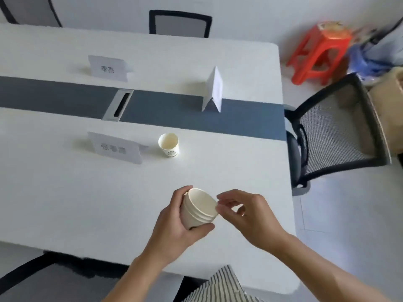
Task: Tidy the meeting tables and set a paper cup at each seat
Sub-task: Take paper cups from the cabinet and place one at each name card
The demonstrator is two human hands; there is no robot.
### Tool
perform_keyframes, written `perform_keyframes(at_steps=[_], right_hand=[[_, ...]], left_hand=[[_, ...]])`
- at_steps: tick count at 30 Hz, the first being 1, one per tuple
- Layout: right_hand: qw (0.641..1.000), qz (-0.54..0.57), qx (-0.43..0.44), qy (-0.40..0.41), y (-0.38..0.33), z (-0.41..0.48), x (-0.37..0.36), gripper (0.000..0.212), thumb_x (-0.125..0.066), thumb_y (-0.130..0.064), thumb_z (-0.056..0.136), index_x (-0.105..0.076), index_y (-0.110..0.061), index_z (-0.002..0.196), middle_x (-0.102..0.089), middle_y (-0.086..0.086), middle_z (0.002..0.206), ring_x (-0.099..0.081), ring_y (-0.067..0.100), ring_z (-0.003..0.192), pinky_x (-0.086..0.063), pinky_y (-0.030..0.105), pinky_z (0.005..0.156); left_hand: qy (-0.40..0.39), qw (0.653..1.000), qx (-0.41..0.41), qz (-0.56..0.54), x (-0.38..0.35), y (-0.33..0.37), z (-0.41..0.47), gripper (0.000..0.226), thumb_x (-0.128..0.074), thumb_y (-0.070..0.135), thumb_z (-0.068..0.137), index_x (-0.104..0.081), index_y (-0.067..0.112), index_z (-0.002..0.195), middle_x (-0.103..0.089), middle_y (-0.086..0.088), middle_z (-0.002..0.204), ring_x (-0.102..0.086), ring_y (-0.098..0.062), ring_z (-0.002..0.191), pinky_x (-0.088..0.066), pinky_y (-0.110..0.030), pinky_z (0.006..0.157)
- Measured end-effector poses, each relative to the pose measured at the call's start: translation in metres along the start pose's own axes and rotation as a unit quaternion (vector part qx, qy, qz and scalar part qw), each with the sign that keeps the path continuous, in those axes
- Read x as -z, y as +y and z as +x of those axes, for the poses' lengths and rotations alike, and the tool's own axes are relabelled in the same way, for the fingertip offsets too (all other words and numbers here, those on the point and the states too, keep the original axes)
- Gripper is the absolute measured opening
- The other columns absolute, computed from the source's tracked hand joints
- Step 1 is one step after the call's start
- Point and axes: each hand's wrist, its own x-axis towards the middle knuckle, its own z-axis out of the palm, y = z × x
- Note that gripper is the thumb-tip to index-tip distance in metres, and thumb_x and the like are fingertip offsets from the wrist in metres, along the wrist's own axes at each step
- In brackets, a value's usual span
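Observation:
My left hand (174, 227) grips a short stack of nested white paper cups (197, 211), tilted with the open mouth facing up and to the right, above the near part of the white table (65, 192). My right hand (244, 212) pinches the rim of the top cup with thumb and fingertips. One single paper cup (169, 145) stands upright on the table, just right of the nearest name card (115, 148).
Two more folded name cards (108, 68) (213, 90) stand farther back, by a dark centre strip with a cable slot (118, 105). Black mesh chairs sit at the right (335, 136), far side (180, 23) and near left. A red stool (320, 51) stands on the floor.

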Motion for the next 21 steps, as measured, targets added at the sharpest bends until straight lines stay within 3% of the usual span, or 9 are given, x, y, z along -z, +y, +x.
perform_keyframes(at_steps=[3,9,12,16,21], right_hand=[[0.995,0.069,-0.06,0.051,0.041,-0.056,0.034,0.016,-0.069,-0.031,0.085,-0.072,-0.021,0.098,-0.073,-0.007,0.085,-0.066,0.002,0.081,-0.053,0.02,0.064],[0.977,0.134,-0.122,0.113,0.111,-0.16,0.095,0.009,-0.076,-0.025,0.077,-0.071,-0.018,0.08,-0.067,-0.003,0.067,-0.053,0.003,0.057,-0.041,0.013,0.055],[0.965,0.161,-0.158,0.132,0.138,-0.2,0.128,0.008,-0.076,-0.018,0.075,-0.069,-0.014,0.075,-0.066,0.008,0.066,-0.051,0.008,0.054,-0.044,0.023,0.052],[0.95,0.203,-0.183,0.15,0.161,-0.229,0.167,0.002,-0.07,-0.007,0.077,-0.07,-0.009,0.077,-0.064,0.001,0.063,-0.054,0.01,0.054,-0.047,0.022,0.051],[0.922,0.262,-0.193,0.208,0.184,-0.232,0.211,0.009,-0.062,0.005,0.079,-0.066,-0.001,0.073,-0.059,0.004,0.058,-0.053,0.016,0.052,-0.049,0.025,0.05]], left_hand=[[-0.044,0.998,-0.036,0.018,-0.057,0.026,-0.02,0.071,-0.089,0.032,0.061,-0.047,0.037,0.117,-0.062,0.019,0.106,-0.062,-0.008,0.098,-0.054,-0.026,0.081],[-0.146,0.98,-0.11,0.075,-0.173,0.063,-0.071,0.077,-0.086,0.039,0.058,-0.043,0.048,0.121,-0.057,0.027,0.114,-0.058,-0.004,0.103,-0.05,-0.024,0.089],[-0.186,0.967,-0.145,0.096,-0.219,0.086,-0.085,0.078,-0.085,0.042,0.058,-0.04,0.051,0.122,-0.055,0.029,0.118,-0.056,-0.002,0.107,-0.049,-0.024,0.092],[-0.228,0.949,-0.182,0.116,-0.263,0.115,-0.085,0.082,-0.084,0.044,0.058,-0.037,0.056,0.124,-0.052,0.031,0.119,-0.054,-0.002,0.109,-0.048,-0.025,0.093],[-0.252,0.937,-0.206,0.125,-0.305,0.138,-0.058,0.081,-0.084,0.043,0.06,-0.038,0.056,0.125,-0.051,0.031,0.122,-0.054,-0.001,0.11,-0.049,-0.025,0.092]])
